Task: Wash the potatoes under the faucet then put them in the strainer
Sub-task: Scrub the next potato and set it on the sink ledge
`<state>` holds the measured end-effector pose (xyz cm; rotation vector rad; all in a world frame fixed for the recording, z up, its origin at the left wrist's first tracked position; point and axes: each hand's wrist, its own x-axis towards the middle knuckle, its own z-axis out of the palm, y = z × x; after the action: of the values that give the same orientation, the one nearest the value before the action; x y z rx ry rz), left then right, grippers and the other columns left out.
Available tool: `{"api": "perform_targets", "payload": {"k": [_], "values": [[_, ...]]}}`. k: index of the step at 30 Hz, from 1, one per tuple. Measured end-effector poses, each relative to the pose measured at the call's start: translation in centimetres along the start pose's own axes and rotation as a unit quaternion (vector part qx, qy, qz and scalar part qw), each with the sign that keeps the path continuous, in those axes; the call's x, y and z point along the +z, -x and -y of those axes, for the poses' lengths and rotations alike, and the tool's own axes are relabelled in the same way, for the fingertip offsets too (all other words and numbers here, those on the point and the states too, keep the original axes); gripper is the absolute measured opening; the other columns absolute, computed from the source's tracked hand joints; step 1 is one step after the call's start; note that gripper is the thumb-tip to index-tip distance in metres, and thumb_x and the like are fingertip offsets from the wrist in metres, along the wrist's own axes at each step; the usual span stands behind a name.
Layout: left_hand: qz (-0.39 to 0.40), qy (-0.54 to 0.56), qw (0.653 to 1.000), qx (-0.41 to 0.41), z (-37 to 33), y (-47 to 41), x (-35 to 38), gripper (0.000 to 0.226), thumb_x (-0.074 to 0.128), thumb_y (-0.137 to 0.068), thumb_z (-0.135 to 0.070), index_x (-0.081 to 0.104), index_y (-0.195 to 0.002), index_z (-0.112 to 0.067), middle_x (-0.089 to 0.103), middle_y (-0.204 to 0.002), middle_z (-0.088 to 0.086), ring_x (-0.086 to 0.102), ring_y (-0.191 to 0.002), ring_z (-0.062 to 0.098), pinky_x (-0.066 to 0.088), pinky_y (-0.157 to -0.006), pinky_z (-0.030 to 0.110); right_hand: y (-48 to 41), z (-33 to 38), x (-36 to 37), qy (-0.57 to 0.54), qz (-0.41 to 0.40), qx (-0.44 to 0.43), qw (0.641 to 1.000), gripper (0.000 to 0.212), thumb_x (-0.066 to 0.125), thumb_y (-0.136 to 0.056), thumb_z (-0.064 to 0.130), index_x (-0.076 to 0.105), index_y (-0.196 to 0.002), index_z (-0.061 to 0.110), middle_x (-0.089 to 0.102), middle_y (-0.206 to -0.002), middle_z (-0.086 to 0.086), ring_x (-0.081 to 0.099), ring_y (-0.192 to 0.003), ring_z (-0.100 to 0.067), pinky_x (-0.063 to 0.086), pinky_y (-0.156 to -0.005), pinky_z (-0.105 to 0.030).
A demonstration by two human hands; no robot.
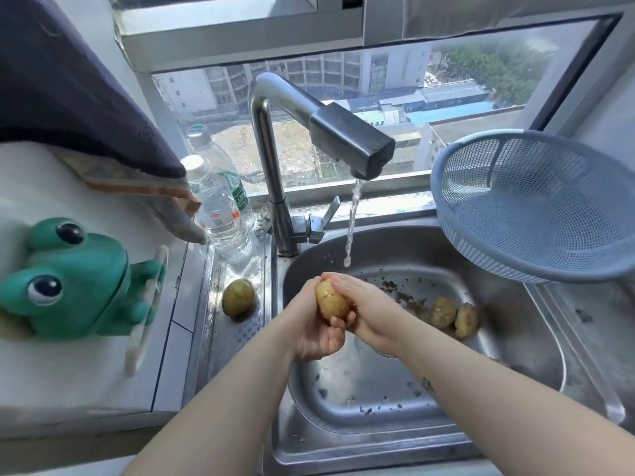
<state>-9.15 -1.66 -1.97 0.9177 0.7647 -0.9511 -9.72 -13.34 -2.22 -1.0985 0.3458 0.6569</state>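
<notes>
Over the steel sink both my hands hold one yellow potato just below the water stream running from the faucet. My left hand cups the potato from beneath with fingers curled round it. My right hand wraps over its right side. Two dirty potatoes lie on the sink floor to the right. Another potato sits on the counter left of the sink. The blue strainer stands tilted at the sink's back right, with nothing visible inside.
Bits of dirt litter the sink floor. Two clear plastic bottles stand left of the faucet base. A green frog figure sits on the white surface at far left, under a hanging dark cloth. A window runs behind the faucet.
</notes>
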Motion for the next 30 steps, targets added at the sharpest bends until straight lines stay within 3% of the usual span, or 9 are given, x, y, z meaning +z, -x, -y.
{"api": "perform_targets", "payload": {"k": [3, 7, 10, 15, 19, 24, 28, 30], "values": [[-0.043, -0.03, 0.994, 0.092, 0.9, 0.1, 0.7, 0.054, 0.045, -0.095, -0.054, 0.06, -0.103, -0.003, 0.057, -0.07, 0.01, 0.054, -0.046, 0.013, 0.05, -0.042, 0.02, -0.5, -0.5, 0.1, 0.01, -0.067, -0.037, 0.997, 0.016, 0.056, -0.093, 0.024, 0.069, -0.1, 0.018, 0.069, -0.1, -0.012, 0.063, -0.086, -0.024, 0.051, -0.077, -0.034], [-0.064, -0.049, 0.981, 0.174, 1.9, -0.7, 0.6, 0.045, 0.041, -0.099, -0.045, 0.061, -0.109, -0.006, 0.053, -0.066, 0.007, 0.041, -0.048, 0.011, 0.04, -0.041, 0.019, -0.6, -0.8, 0.1, 0.013, -0.075, -0.037, 0.996, 0.022, 0.049, -0.098, 0.022, 0.066, -0.111, 0.019, 0.068, -0.103, -0.01, 0.061, -0.084, -0.019, 0.051, -0.066, -0.028], [-0.054, -0.052, 0.985, 0.153, 1.4, -0.6, -0.2, 0.041, 0.039, -0.099, -0.042, 0.059, -0.106, -0.008, 0.054, -0.072, 0.008, 0.038, -0.042, 0.01, 0.034, -0.036, 0.018, -0.1, -0.8, -0.6, -0.009, -0.013, -0.018, 1.0, 0.025, 0.043, -0.1, 0.018, 0.061, -0.117, 0.02, 0.064, -0.109, -0.013, 0.059, -0.089, -0.019, 0.053, -0.068, -0.028], [-0.044, -0.084, 0.988, 0.122, 1.3, -0.5, -0.4, 0.034, 0.039, -0.097, -0.04, 0.058, -0.086, -0.014, 0.046, -0.058, 0.002, 0.036, -0.04, 0.009, 0.03, -0.035, 0.016, -0.2, -1.0, -2.0, 0.035, 0.04, -0.012, 0.998, 0.033, 0.052, -0.095, 0.011, 0.056, -0.126, 0.019, 0.065, -0.11, -0.006, 0.062, -0.094, -0.017, 0.054, -0.089, -0.034], [-0.042, -0.111, 0.985, 0.129, 1.5, -0.8, -0.3, 0.026, 0.041, -0.094, -0.036, 0.058, -0.095, -0.016, 0.046, -0.061, 0.001, 0.035, -0.041, 0.009, 0.03, -0.035, 0.017, -0.7, -0.8, -1.5, 0.081, -0.012, -0.025, 0.996, 0.031, 0.059, -0.092, 0.015, 0.062, -0.122, 0.012, 0.068, -0.105, -0.007, 0.064, -0.087, -0.015, 0.057, -0.081, -0.029], [-0.025, -0.099, 0.99, 0.095, 1.0, -0.6, -0.8, 0.032, 0.039, -0.095, -0.04, 0.056, -0.094, -0.013, 0.047, -0.063, 0.003, 0.034, -0.037, 0.008, 0.028, -0.034, 0.015, -0.5, 0.3, -2.9, 0.065, 0.047, 0.027, 0.996, 0.025, 0.05, -0.096, 0.014, 0.065, -0.117, 0.016, 0.07, -0.104, -0.009, 0.064, -0.101, -0.022, 0.049, -0.098, -0.043], [-0.03, -0.124, 0.987, 0.102, 1.0, -0.8, -0.6, 0.03, 0.04, -0.094, -0.039, 0.056, -0.097, -0.014, 0.046, -0.062, 0.002, 0.034, -0.039, 0.008, 0.028, -0.034, 0.016, -0.7, -0.1, -2.6, 0.073, 0.022, 0.003, 0.997, 0.023, 0.059, -0.091, 0.013, 0.067, -0.112, 0.013, 0.071, -0.098, -0.008, 0.067, -0.089, -0.018, 0.054, -0.091, -0.038], [-0.027, -0.124, 0.987, 0.097, 0.8, -0.7, -0.7, 0.031, 0.04, -0.095, -0.04, 0.054, -0.101, -0.013, 0.045, -0.063, 0.003, 0.035, -0.039, 0.008, 0.029, -0.034, 0.016, -0.7, 0.2, -3.1, 0.08, 0.046, 0.0, 0.996, 0.029, 0.061, -0.089, 0.012, 0.064, -0.118, 0.011, 0.069, -0.106, -0.012, 0.066, -0.096, -0.021, 0.052, -0.093, -0.039]]}}
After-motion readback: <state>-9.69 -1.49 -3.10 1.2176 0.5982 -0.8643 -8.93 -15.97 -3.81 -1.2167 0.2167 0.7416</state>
